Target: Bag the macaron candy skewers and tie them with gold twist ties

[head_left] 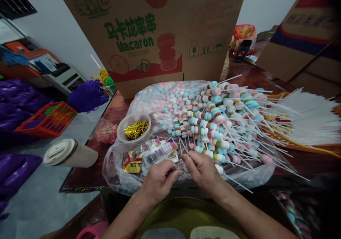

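Observation:
My left hand (161,180) and my right hand (201,169) are close together at the table's front edge, both with fingers pinched. Something thin and clear may be between them, but I cannot make it out. Just beyond my right hand lies a large pile of marshmallow skewers (210,125), pink, blue and white pieces on white sticks. Printed clear packets (157,153) lie beside my left hand, along with a yellow twist-tie label (132,162). Behind them, a round plastic tub (121,128) holds gold twist ties (136,129). A clear plastic sheet (117,168) lies underneath.
A tall macaron carton (170,29) stands at the back, with loose marshmallows (157,96) before it. To the left are a lidded cup (71,153) and an orange crate (50,123) on the floor. White sticks (314,118) fill an orange basket on the right.

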### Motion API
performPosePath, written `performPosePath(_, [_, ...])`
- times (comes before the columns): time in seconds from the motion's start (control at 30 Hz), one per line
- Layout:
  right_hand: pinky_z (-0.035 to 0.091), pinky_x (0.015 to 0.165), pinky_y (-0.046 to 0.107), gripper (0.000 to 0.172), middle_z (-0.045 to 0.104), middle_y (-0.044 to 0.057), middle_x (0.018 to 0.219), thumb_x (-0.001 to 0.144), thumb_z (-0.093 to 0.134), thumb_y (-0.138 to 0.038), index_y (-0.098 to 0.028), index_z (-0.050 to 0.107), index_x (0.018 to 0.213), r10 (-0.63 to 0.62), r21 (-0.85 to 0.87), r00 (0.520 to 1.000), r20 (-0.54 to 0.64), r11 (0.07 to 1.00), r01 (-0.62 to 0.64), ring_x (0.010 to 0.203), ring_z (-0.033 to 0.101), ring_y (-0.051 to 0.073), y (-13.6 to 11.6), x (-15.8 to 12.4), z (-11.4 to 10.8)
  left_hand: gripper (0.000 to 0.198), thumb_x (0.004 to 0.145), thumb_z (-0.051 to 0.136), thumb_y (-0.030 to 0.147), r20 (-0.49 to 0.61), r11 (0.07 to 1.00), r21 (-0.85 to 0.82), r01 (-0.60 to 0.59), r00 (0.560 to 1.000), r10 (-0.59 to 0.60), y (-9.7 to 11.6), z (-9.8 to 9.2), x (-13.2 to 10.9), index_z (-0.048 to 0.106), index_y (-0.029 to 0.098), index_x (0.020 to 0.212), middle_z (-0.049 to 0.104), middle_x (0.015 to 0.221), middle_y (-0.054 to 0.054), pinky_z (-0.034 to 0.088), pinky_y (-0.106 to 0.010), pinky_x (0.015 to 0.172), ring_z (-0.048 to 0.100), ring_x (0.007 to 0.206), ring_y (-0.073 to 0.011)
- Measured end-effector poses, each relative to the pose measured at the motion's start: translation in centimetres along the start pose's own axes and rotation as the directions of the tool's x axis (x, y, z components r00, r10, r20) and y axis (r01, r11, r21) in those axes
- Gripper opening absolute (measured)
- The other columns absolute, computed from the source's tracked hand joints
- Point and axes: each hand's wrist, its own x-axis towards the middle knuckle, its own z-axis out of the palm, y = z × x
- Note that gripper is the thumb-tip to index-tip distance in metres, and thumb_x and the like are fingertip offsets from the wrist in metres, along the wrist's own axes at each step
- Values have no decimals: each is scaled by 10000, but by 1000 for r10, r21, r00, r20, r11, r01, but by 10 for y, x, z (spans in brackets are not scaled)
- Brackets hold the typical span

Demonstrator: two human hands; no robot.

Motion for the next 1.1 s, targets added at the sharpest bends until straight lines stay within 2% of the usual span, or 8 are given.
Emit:
performPosePath(0.17, [359, 522, 254, 413, 456, 13, 543, 909, 312, -397, -192, 421, 567, 79, -171, 993, -85, 981, -93, 541, 445, 138, 16, 10, -29, 271, 893, 395, 263, -1, 981, 161, -110, 994, 112, -12, -11, 6, 587, 157, 734, 553, 633, -24, 387, -224, 597, 513, 616, -126])
performPosePath(0.27, [381, 696, 364, 281, 573, 132, 792, 856, 411, -350, -146, 562, 737, -58, -602, 956, -288, 787, -134, 796, 506, 251, 34, 20, -58, 272, 901, 379, 271, -90, 987, 127, -98, 990, 110, -18, -22, 6, 610, 156, 817, 578, 701, -36, 420, -232, 638, 545, 675, -136])
performPosePath(0.37, [359, 658, 380, 215, 573, 180, 828, 824, 456, -279, -115, 595, 835, 56, -798, 956, -289, 537, -273, 810, 510, 297, 50, 30, -83, 264, 903, 385, 268, -144, 986, 98, -134, 979, 148, -22, -33, 5, 618, 148, 870, 618, 749, -50, 441, -240, 667, 575, 710, -139])
performPosePath(0.5, [270, 536, 330, 258, 547, 131, 653, 849, 343, -189, -156, 565, 724, 173, -810, 958, -230, 511, -287, 589, 492, 224, 54, 33, -105, 247, 899, 396, 249, -163, 966, 143, -213, 958, 236, -24, -43, 2, 620, 144, 903, 668, 803, -68, 445, -259, 685, 598, 733, -149])
performPosePath(0.67, [273, 465, 273, 210, 498, 23, 617, 786, 500, -415, -216, 566, 787, 333, -69, 907, -256, 930, -361, 498, 408, 148, 22, 19, -99, 223, 896, 409, 228, -144, 916, 227, -330, 919, 366, -22, -43, 7, 615, 144, 910, 680, 795, -59, 431, -262, 675, 593, 707, -144])
performPosePath(0.73, [274, 432, 242, 291, 478, -20, 582, 708, 612, -486, -218, 586, 819, 454, 357, 887, -89, 846, -397, 461, 368, 110, 4, 15, -77, 234, 897, 406, 239, -120, 900, 244, -362, 909, 398, -19, -40, 11, 618, 142, 893, 677, 773, -57, 428, -260, 657, 586, 683, -142])
performPosePath(0.87, [345, 505, 233, 302, 512, -21, 607, 655, 693, -452, -165, 631, 724, 454, 565, 869, 198, 671, -480, 533, 425, 100, -14, 14, -23, 274, 902, 391, 277, -63, 920, 244, -306, 942, 330, -17, -32, 12, 630, 146, 871, 665, 751, -60, 431, -258, 644, 586, 680, -147])
performPosePath(1.1, [255, 415, 209, 346, 421, -54, 519, 652, 700, -477, -149, 599, 693, 527, 668, 835, 158, 566, -484, 438, 296, 55, -2, 8, 4, 185, 830, 536, 306, -208, 995, 34, -93, 973, 98, -24, -14, -5, 597, 137, 877, 608, 625, -6, 417, -202, 528, 533, 530, -102])
